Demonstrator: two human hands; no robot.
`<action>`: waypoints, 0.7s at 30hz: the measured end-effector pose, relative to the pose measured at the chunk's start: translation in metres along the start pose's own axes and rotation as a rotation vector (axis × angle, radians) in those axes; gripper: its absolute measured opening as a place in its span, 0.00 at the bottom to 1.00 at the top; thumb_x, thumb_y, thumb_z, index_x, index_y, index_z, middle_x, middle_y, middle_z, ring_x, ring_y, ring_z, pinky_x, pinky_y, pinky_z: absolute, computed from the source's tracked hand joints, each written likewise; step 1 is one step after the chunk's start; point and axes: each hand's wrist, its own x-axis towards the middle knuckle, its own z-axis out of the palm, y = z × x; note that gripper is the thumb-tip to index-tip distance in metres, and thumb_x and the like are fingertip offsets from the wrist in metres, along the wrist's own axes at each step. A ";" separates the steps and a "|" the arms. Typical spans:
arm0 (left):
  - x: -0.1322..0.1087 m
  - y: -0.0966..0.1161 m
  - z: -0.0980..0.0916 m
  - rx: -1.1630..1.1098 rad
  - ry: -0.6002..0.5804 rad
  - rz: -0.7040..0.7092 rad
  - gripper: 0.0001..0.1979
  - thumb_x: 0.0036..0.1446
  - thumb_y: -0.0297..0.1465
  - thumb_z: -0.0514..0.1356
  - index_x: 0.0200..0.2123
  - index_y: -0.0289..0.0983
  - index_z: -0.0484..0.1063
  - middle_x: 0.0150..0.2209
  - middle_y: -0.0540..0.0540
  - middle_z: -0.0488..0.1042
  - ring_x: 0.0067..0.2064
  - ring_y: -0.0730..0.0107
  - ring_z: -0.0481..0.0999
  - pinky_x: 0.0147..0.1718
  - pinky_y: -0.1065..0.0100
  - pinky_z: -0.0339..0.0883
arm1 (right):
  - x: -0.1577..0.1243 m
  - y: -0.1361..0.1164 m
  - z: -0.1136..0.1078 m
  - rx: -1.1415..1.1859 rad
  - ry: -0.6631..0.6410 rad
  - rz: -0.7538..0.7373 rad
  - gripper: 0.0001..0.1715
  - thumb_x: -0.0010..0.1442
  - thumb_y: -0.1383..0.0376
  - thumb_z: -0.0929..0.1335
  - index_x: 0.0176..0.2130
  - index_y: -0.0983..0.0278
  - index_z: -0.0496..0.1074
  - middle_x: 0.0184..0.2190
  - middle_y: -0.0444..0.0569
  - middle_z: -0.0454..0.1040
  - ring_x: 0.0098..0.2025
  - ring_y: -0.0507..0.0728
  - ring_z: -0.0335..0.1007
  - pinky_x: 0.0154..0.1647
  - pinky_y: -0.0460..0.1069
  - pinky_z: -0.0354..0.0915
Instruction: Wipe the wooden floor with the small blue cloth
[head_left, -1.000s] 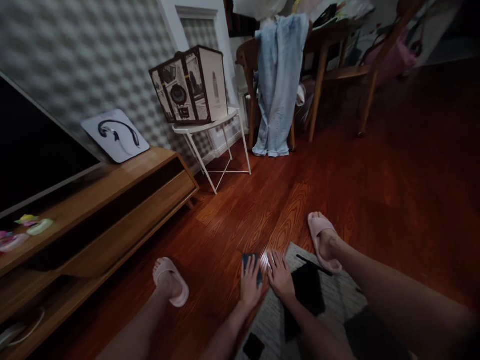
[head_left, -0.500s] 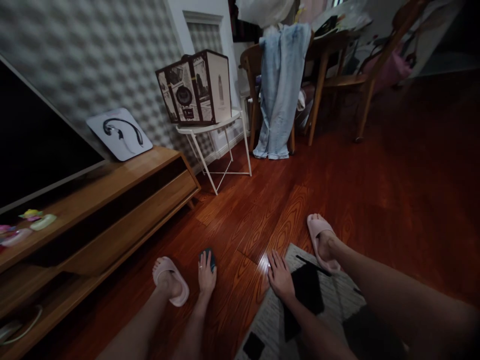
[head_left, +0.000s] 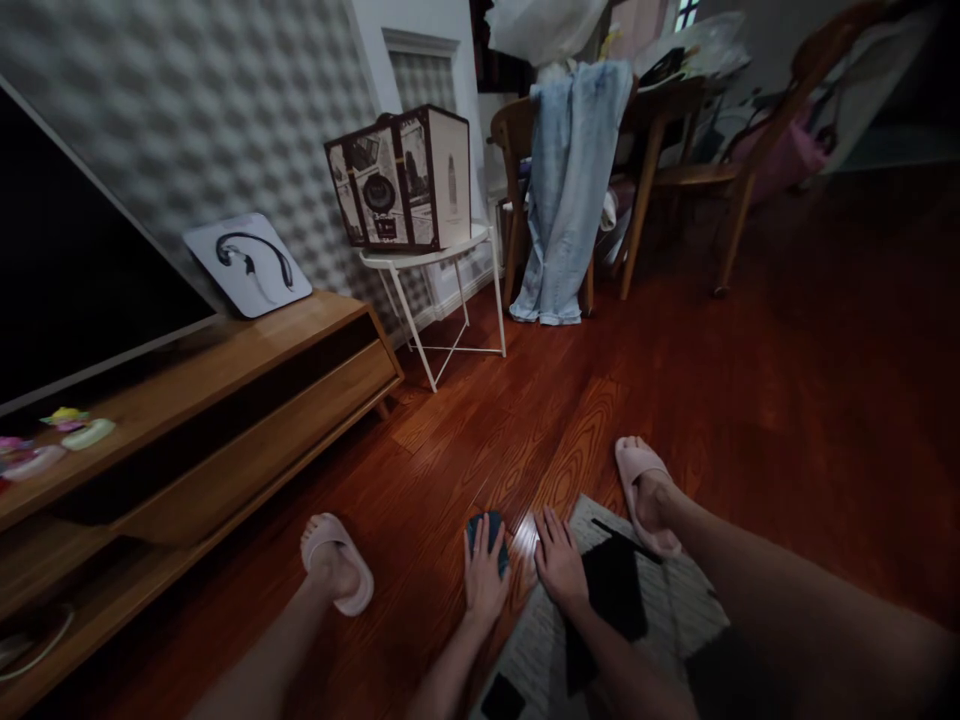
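Under my left hand [head_left: 486, 570] is a dark teal cloth [head_left: 474, 526], folded small, pressed against the wooden floor. Its edges show past my fingertips and on both sides of the hand; the part below the palm is hidden. My right hand [head_left: 559, 560] lies flat with its fingers stretched out, the tips on the floor beside the corner of a grey and black patterned rug [head_left: 540, 640]. Nothing shows in that hand. A narrow strip of shiny floor separates the two hands.
Feet in pink slippers [head_left: 352, 585] stand to either side of my hands. At left runs a low wooden TV cabinet [head_left: 300, 390]. A white side table [head_left: 427, 258] bears a printed box [head_left: 405, 185]. Jeans [head_left: 570, 190] hang over a wooden chair farther back.
My left hand has slid right across the floor with the cloth under it, from near the left slipper to close beside my right hand. The right hand has barely moved.
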 end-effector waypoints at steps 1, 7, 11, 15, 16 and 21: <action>0.007 -0.010 -0.007 0.007 -0.012 0.001 0.42 0.56 0.24 0.57 0.72 0.47 0.51 0.76 0.44 0.46 0.75 0.56 0.46 0.73 0.39 0.43 | 0.000 0.000 0.000 -0.006 0.007 0.001 0.34 0.68 0.67 0.57 0.70 0.65 0.59 0.70 0.55 0.62 0.72 0.61 0.54 0.73 0.60 0.47; 0.034 -0.115 -0.052 0.088 0.091 -0.316 0.33 0.61 0.25 0.53 0.70 0.39 0.59 0.72 0.35 0.56 0.73 0.56 0.55 0.72 0.45 0.47 | -0.001 0.003 0.001 -0.017 0.016 -0.007 0.34 0.67 0.67 0.58 0.70 0.64 0.59 0.71 0.53 0.60 0.73 0.60 0.52 0.73 0.60 0.48; 0.022 -0.161 -0.057 0.095 0.212 -0.597 0.31 0.64 0.30 0.51 0.71 0.38 0.57 0.72 0.31 0.57 0.74 0.50 0.54 0.69 0.40 0.53 | -0.002 0.004 0.004 -0.037 0.015 -0.017 0.33 0.67 0.67 0.58 0.69 0.64 0.61 0.69 0.53 0.64 0.73 0.61 0.52 0.73 0.60 0.47; 0.007 -0.133 -0.036 0.102 0.260 -0.588 0.33 0.64 0.30 0.52 0.72 0.38 0.53 0.73 0.31 0.55 0.74 0.50 0.51 0.69 0.39 0.50 | -0.002 0.004 0.006 -0.029 0.000 -0.005 0.36 0.67 0.68 0.58 0.71 0.64 0.57 0.70 0.53 0.62 0.73 0.61 0.52 0.73 0.61 0.47; 0.004 -0.117 -0.029 0.109 0.261 -0.545 0.33 0.64 0.29 0.51 0.72 0.38 0.53 0.73 0.32 0.54 0.74 0.52 0.51 0.70 0.39 0.49 | -0.002 0.003 0.005 -0.023 -0.005 -0.001 0.36 0.67 0.68 0.57 0.72 0.64 0.56 0.71 0.53 0.60 0.73 0.61 0.51 0.73 0.61 0.47; -0.007 -0.018 0.009 0.051 0.155 -0.209 0.34 0.62 0.28 0.54 0.71 0.44 0.55 0.74 0.38 0.51 0.75 0.54 0.48 0.71 0.38 0.44 | -0.001 0.003 0.004 -0.005 -0.022 0.009 0.36 0.67 0.68 0.57 0.72 0.64 0.55 0.72 0.53 0.58 0.73 0.60 0.51 0.73 0.60 0.47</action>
